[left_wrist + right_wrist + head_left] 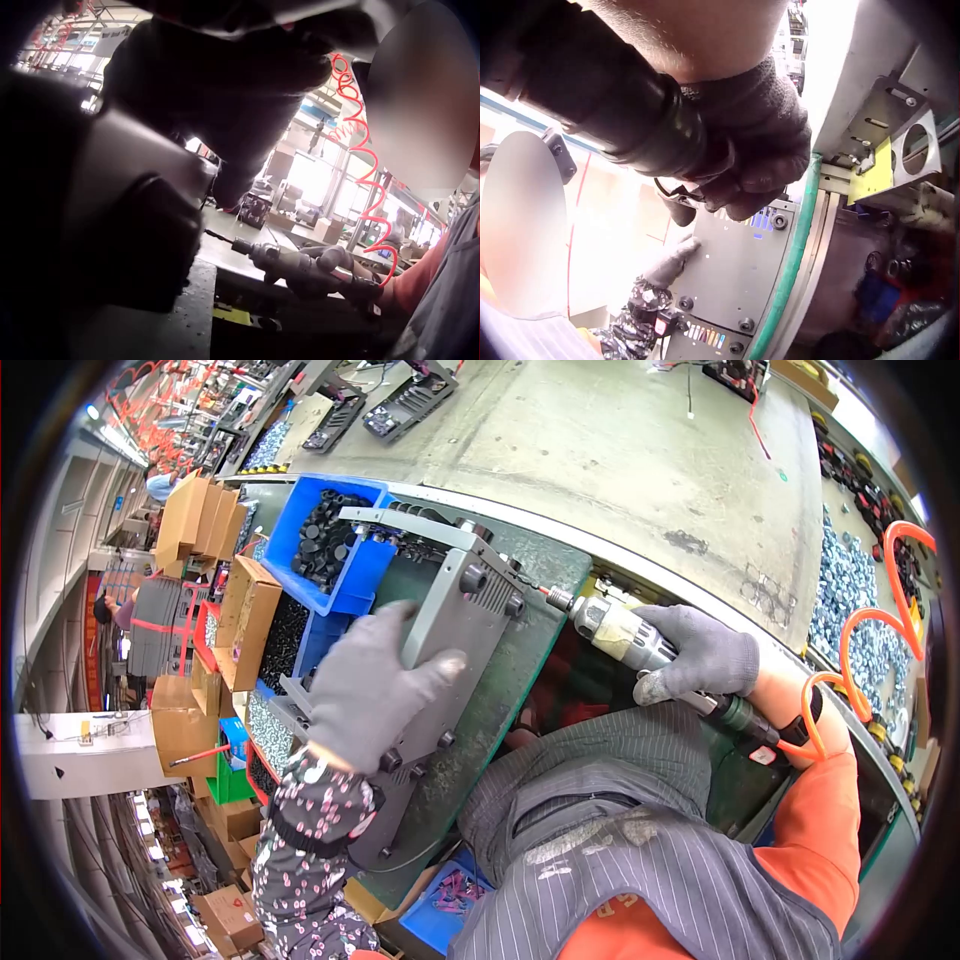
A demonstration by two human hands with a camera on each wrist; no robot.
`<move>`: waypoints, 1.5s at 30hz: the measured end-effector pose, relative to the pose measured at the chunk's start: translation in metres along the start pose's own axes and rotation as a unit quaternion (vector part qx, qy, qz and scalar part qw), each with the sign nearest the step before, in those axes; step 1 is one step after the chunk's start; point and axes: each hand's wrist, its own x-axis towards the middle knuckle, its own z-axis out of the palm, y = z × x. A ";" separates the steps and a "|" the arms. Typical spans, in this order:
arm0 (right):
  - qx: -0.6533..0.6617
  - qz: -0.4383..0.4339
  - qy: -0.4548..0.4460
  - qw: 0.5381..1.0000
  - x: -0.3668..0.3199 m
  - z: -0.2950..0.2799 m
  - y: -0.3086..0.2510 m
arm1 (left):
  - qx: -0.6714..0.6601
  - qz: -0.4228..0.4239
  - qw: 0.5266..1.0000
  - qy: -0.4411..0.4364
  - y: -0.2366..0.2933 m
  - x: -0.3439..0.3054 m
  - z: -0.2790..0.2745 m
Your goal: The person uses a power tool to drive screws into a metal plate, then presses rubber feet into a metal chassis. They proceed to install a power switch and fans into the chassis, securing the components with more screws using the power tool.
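Observation:
A grey metal casing (455, 660) with round black feet and slotted vents stands on the green bench top (480, 735). My gloved left hand (365, 685) rests on it, thumb and fingers spread over its near face. In my gloved right hand (705, 650) I grip a pneumatic power driver (620, 630), its long thin bit pointing at the casing's upper end. The bit tip sits close to a black foot there. In the left wrist view the power driver (277, 262) shows side-on, with the bit (218, 237) beside the dark casing.
Blue bins (365, 580) of black rubber feet (325, 540) stand beyond the casing. Cardboard boxes (250, 610) line the left side. A pale work surface (600, 460) runs along the top. An orange coiled hose (912, 630) trails by my right arm. Below, a blue tray (440, 925) holds small purple parts.

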 end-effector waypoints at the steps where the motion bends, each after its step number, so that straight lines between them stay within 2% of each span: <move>1: -0.002 0.001 -0.003 1.000 0.001 0.000 -0.001 | -0.067 -0.064 0.990 -0.109 -0.003 0.006 0.006; 2: -0.003 0.003 -0.005 1.000 0.002 0.000 -0.001 | -0.133 -0.125 0.959 -0.216 -0.004 0.009 0.010; 4: -0.009 -0.008 0.004 1.000 0.004 0.000 0.003 | -0.143 -0.108 0.960 -0.217 -0.004 0.010 0.009; 6: -0.010 0.024 -0.021 0.999 0.004 -0.002 -0.001 | -0.200 -0.107 0.946 -0.231 -0.008 0.010 0.011; 7: -0.011 -0.010 -0.004 1.000 0.003 0.000 0.001 | -0.200 -0.110 0.946 -0.231 -0.008 0.009 0.011; 10: -0.008 -0.027 0.005 1.000 0.004 0.001 0.004 | -0.204 -0.113 0.945 -0.230 -0.005 0.010 0.009; 11: 0.000 -0.006 -0.002 1.000 0.003 0.000 -0.001 | -0.210 -0.116 0.944 -0.226 -0.003 0.010 0.009; 19: -0.007 -0.001 -0.008 1.000 0.012 -0.001 -0.005 | -0.222 -0.101 0.940 -0.239 -0.012 0.012 0.013; 21: -0.066 -0.010 0.007 0.998 0.013 -0.001 -0.006 | -0.178 -0.066 0.951 -0.244 -0.014 0.014 0.012; 28: -0.178 0.002 0.028 0.984 0.010 0.000 -0.027 | -0.187 -0.053 0.948 -0.251 -0.013 0.015 0.008; 30: -0.206 0.005 0.040 0.978 0.007 0.002 -0.033 | -0.260 -0.085 0.924 -0.265 -0.021 0.015 0.015; 32: -0.212 -0.019 0.070 0.975 0.009 0.007 -0.023 | -0.268 -0.064 0.930 -0.243 -0.027 0.012 0.021; 33: -0.223 -0.008 0.063 0.973 0.007 0.008 -0.020 | -0.163 -0.048 0.956 -0.239 -0.017 0.012 0.009; 34: -0.213 -0.014 0.059 0.975 0.004 0.009 -0.017 | -0.030 -0.010 0.989 -0.145 -0.003 0.007 -0.002; 35: -0.192 -0.016 0.055 0.980 0.001 0.011 -0.012 | 0.054 0.074 0.994 0.056 0.000 -0.002 -0.001; 36: -0.140 -0.049 0.058 0.987 -0.002 0.017 -0.003 | 0.038 0.088 0.988 0.118 0.014 -0.010 -0.017; 37: -0.114 -0.030 0.044 0.992 -0.006 0.023 0.006 | -0.027 0.047 0.994 0.094 0.027 -0.020 -0.030; 38: -0.088 -0.016 0.023 0.996 -0.012 0.029 0.011 | -0.148 0.072 0.985 0.057 0.031 -0.032 -0.039; 39: -0.111 -0.029 0.015 0.993 -0.014 0.038 0.027 | -0.331 0.002 0.942 -0.052 0.037 -0.048 -0.042; 40: -0.106 0.031 -0.005 0.994 -0.017 0.046 0.028 | -0.371 0.031 0.925 -0.074 0.029 -0.056 -0.024; 41: -0.093 0.035 -0.007 0.995 -0.019 0.055 0.036 | -0.562 -0.108 0.792 -0.212 0.032 -0.064 -0.015; 42: -0.078 0.040 -0.008 0.996 -0.019 0.064 0.046 | -0.692 -0.167 0.648 -0.269 0.009 -0.072 0.028; 43: -0.061 0.038 0.002 0.997 -0.020 0.071 0.051 | -0.724 -0.263 0.588 -0.246 0.012 -0.074 0.047; 44: -0.041 0.038 0.012 0.998 -0.021 0.078 0.055 | -0.786 -0.318 0.491 -0.199 0.010 -0.077 0.067; 45: -0.001 0.030 0.017 0.999 -0.020 0.083 0.059 | -0.824 -0.306 0.425 -0.216 -0.003 -0.083 0.091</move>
